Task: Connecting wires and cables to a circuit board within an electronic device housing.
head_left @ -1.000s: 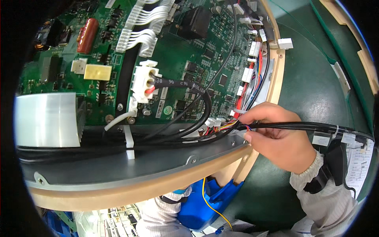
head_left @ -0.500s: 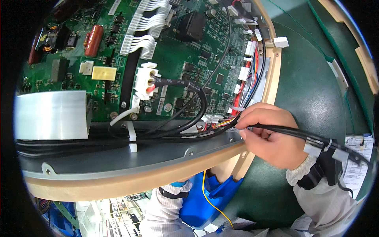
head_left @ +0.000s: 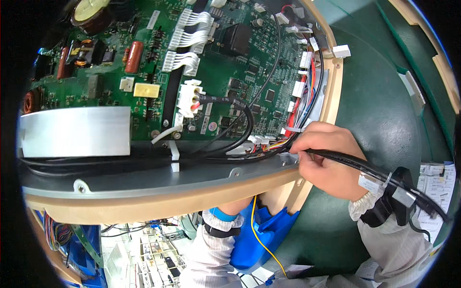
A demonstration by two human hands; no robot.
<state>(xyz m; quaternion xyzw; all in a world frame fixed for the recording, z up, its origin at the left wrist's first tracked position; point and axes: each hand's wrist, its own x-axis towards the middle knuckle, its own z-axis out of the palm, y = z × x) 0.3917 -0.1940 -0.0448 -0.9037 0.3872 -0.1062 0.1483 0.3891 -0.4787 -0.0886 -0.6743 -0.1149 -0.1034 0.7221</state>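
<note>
A: Position of the black cable bundle (head_left: 345,159), taking mid-view as clock centre?
B: Between 3 and 4 o'clock. It runs over the right hand (head_left: 331,165) and past the cuff toward the rim; a white tag (head_left: 370,183) sits on it near the wrist
A: Right fingers?
B: Bent, thumb and forefinger pinching the bundle just beside the lower right corner of the grey metal chassis (head_left: 206,178)
A: Left hand (head_left: 235,207)?
B: At 6 o'clock, mostly hidden behind the pale tan frame (head_left: 144,209); cannot tell how its fingers stand. A blue bin (head_left: 247,254) lies near it, toward 5 o'clock
A: Remaining surroundings?
B: Green circuit board (head_left: 216,72) from 9 round to 2 o'clock; white connectors (head_left: 297,89) along its edge toward 2, with coloured wires (head_left: 305,108)
</note>
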